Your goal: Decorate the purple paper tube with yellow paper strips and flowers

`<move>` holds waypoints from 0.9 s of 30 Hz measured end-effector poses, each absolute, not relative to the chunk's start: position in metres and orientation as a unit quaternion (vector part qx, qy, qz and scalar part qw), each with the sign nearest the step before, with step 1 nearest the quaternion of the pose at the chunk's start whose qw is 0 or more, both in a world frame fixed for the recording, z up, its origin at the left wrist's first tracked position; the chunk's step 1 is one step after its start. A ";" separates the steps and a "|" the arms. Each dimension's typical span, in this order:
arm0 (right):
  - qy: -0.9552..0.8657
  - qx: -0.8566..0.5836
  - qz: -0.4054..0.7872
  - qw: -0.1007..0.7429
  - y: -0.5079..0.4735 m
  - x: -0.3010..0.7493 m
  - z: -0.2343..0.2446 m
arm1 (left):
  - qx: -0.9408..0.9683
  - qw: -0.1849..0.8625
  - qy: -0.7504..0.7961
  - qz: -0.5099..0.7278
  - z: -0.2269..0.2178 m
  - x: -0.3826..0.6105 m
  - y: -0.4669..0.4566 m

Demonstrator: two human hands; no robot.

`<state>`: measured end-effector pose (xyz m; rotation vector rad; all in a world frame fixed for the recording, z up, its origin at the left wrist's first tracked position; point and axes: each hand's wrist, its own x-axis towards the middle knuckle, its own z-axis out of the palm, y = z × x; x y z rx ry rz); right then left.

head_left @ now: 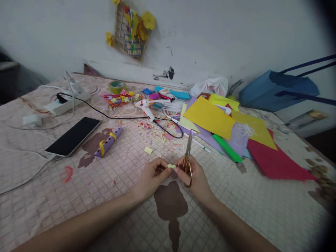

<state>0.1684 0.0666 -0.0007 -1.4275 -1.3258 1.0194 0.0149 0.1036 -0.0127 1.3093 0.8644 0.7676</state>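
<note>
Forward of the left hand's fingers [160, 167], paper scraps lie flat on pink quilted cloth [123, 175], so a hand could pass low over them to a white plastic glue gun [146, 107]. Just right of the fingers rise gold-handled scissors [187, 161]; beyond, a heap of bright paper sheets [210, 117] blocks the way. Farther left lie a purple paper roll [108, 141] and a black smartphone [72, 136].

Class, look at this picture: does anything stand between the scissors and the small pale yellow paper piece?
No separate object does. Only the fingers of the right hand lie between the gold-handled scissors it holds and the paper piece, which the left hand pinches.
</note>
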 end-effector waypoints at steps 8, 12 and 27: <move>-0.562 -0.564 0.412 0.443 0.065 0.168 0.004 | 0.589 0.657 0.359 0.302 -0.010 0.011 0.106; -0.563 -0.564 0.413 0.440 0.063 0.169 0.002 | 0.555 0.689 0.347 0.310 -0.011 0.010 0.110; -0.598 -0.523 0.489 0.361 0.045 0.154 0.011 | 0.379 0.719 0.314 0.491 0.010 -0.003 0.106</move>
